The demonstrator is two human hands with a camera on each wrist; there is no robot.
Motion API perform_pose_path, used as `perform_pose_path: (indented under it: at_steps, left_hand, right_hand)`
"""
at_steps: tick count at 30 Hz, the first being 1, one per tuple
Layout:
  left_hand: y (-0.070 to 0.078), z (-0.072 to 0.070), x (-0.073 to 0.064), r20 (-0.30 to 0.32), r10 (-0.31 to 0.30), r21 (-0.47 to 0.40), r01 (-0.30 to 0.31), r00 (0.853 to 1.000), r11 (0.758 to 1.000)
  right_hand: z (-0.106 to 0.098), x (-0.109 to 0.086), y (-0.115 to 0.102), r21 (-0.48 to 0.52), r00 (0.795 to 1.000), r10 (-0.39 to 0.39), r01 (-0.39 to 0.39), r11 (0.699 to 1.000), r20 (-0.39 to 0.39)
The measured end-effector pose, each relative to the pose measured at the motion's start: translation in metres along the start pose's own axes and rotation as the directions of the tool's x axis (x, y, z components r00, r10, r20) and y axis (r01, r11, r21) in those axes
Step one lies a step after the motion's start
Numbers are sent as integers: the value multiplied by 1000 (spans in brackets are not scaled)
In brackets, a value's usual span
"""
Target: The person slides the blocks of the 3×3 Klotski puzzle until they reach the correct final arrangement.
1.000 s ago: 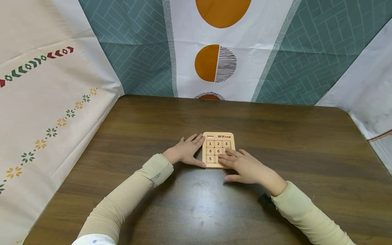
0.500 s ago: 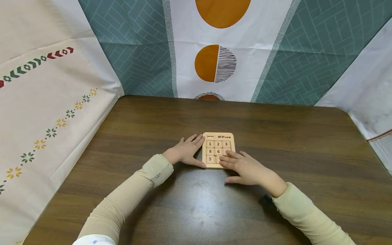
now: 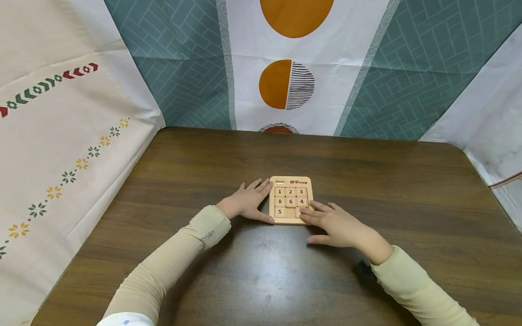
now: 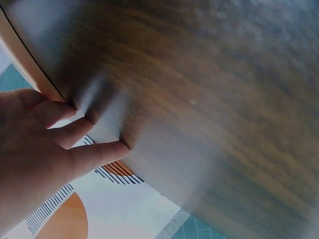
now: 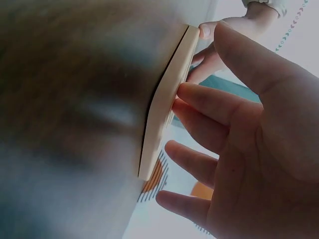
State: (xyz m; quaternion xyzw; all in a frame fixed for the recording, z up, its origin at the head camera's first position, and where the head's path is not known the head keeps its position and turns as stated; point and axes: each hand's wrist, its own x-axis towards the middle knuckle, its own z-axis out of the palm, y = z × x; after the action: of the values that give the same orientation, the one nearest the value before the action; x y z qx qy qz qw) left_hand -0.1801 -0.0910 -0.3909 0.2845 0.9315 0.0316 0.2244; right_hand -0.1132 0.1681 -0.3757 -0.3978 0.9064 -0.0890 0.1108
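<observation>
A wooden number slide puzzle [image 3: 279,221] lies flat on the table, its numbered tiles in a square grid. The top row reads 1, 2, 3 and the middle row 8, 6, 4. In the bottom row are a 5 tile [image 3: 279,212], a bare slot in the middle, and a right-hand tile whose number is hidden by fingertips. My left hand [image 3: 249,202] lies spread along the puzzle's left side, fingertips and thumb at its edge. With fingers nearly straight, my right hand [image 3: 340,226] touches the bottom right tile [image 3: 298,212], thumb held apart near the table.
The brown wooden table [image 3: 212,158] spreads around the puzzle. Behind it hangs a patterned teal and white cloth [image 3: 187,68], and a cream embroidered cloth [image 3: 61,149] borders the left. A small dark object [image 3: 364,270] shows beside the right wrist.
My right hand has moved right, and the tile under its fingertips has slid from the bottom middle to the bottom right. The 4 tile has come into sight. My left hand stays put.
</observation>
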Motion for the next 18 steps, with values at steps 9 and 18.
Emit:
perform_pose_path:
  at_steps: [9,18]
  left_hand:
    - [0,0,0,-3,2,-2,-2,1000,1000]
    - [1,0,0,-5,-7,8,7,1000,1000]
  right_hand:
    - [0,-4,5,-3,1000,-1,1,1000,2]
    - [-3,18,-1,-39,1000,2,-3,999,-19]
